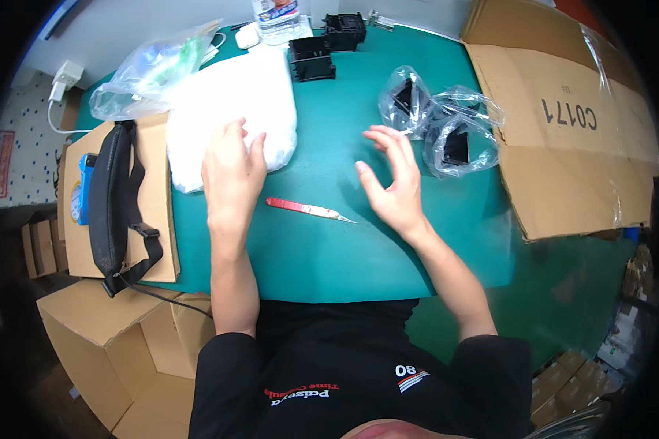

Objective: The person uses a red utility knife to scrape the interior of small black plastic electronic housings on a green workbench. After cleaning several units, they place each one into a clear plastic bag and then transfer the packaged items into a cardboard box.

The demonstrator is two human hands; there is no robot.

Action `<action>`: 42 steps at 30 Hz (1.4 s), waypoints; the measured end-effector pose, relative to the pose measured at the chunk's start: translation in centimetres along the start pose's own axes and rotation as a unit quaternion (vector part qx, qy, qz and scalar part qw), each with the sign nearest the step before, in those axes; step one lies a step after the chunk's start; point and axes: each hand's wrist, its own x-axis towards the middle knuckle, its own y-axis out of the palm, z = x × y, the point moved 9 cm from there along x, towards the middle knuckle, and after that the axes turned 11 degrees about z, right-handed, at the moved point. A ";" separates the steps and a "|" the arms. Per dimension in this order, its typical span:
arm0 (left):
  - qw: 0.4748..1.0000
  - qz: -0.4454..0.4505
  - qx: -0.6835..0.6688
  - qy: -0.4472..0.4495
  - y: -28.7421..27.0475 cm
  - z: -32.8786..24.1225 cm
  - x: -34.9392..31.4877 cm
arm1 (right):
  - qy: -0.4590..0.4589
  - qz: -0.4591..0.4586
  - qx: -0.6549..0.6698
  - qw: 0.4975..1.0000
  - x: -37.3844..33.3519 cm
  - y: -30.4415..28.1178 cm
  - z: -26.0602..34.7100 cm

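Observation:
My left hand (233,168) is over the near right part of a white plastic bag or bundle (198,95), fingers apart and pointing away from me; whether it touches the white surface I cannot tell. My right hand (395,179) hovers above the green table mat (322,271), its thumb and fingers spread, nothing in it. Between the two hands lies a slim tool with a red handle and a pointed tip (311,209). Beyond my right hand are clear plastic bags (405,102) with black parts (456,148) inside.
Two black plastic parts (313,58) stand at the back. A large cardboard box (564,139) borders the right side. To the left, a black waist bag (113,197) and a blue packet (85,186) lie on cardboard. An opened carton (124,351) sits below, near left.

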 end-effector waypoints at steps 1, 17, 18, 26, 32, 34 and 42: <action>0.999 0.016 -0.024 -0.020 -0.2 0.1 0.1 | -0.025 0.002 0.004 1.000 0.0 0.0 1.0; 0.963 0.180 0.199 -0.022 4.0 -0.2 -1.2 | -0.064 0.024 -0.009 0.998 -0.5 1.1 2.1; 0.967 0.164 0.193 -0.016 3.7 -0.3 -1.2 | -0.064 0.024 -0.011 0.998 -0.5 1.1 2.0; 1.000 0.027 0.011 0.005 -0.7 -1.5 0.1 | -0.088 0.003 -0.030 0.996 -0.5 0.6 2.5; 0.959 0.105 -0.253 0.074 -0.5 -4.0 0.3 | -0.102 0.025 0.008 0.994 -0.9 0.6 2.8; 0.931 0.134 -0.326 0.092 0.5 -5.2 0.0 | -0.120 0.030 0.039 0.992 -0.7 0.5 3.6; 0.871 0.241 -0.419 0.082 3.9 -7.5 -1.2 | 0.043 0.155 0.135 0.978 -1.0 2.2 0.3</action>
